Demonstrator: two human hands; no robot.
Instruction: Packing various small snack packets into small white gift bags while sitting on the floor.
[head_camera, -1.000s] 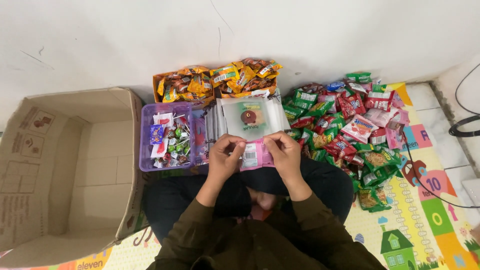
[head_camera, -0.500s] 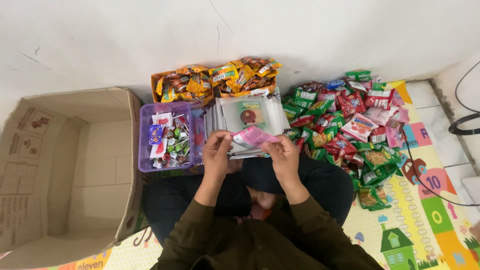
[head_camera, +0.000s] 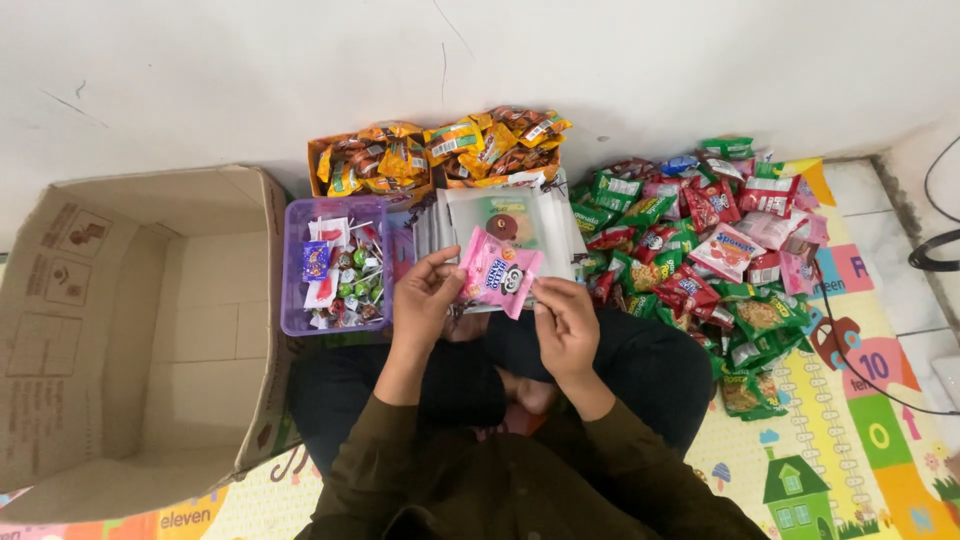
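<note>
White wall (head_camera: 250, 70) with thin cracks and small marks, colourful play mat (head_camera: 850, 440) with houses and big shapes on the floor, pale tiles (head_camera: 925, 330) along the right edge, soft even light

Purple tray (head_camera: 295, 262) left, snack pile (head_camera: 720, 250) right; cardboard box (head_camera: 120, 330) stands open.

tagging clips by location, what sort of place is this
Probably a home floor used for packing snacks. A person sits on a children's play mat against a bare wall, with a heap of snack packets, a lollipop tray and an open cardboard box around them.
</note>
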